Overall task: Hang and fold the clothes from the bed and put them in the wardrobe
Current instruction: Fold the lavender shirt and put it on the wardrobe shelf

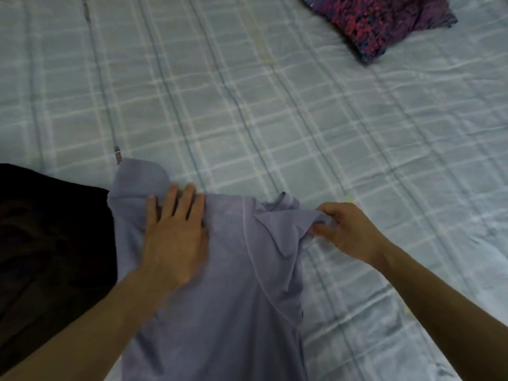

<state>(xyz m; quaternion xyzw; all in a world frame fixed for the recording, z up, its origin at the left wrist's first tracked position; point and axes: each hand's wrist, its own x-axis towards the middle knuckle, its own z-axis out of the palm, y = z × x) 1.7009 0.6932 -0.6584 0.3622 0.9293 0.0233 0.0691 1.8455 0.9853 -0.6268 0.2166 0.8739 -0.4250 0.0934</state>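
The pale lilac cotton shirt [228,284] lies spread on the checked pale-green bed [247,105]. The left hand [176,237] presses it flat, fingers straight; the right hand [346,229] pinches a sleeve edge. A hard tug there could ruck the fold. A black garment [52,243] lies just beside it.

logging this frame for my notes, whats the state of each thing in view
lavender-blue cotton shirt: spread on the bed, partly folded, one edge lifted
left hand: flat, pressing the shirt
right hand: pinching the shirt's edge
black garment: lying loose beside the shirt
purple and red patterned cloth: lying apart at the far side
pale checked bedsheet: spread, slightly wrinkled
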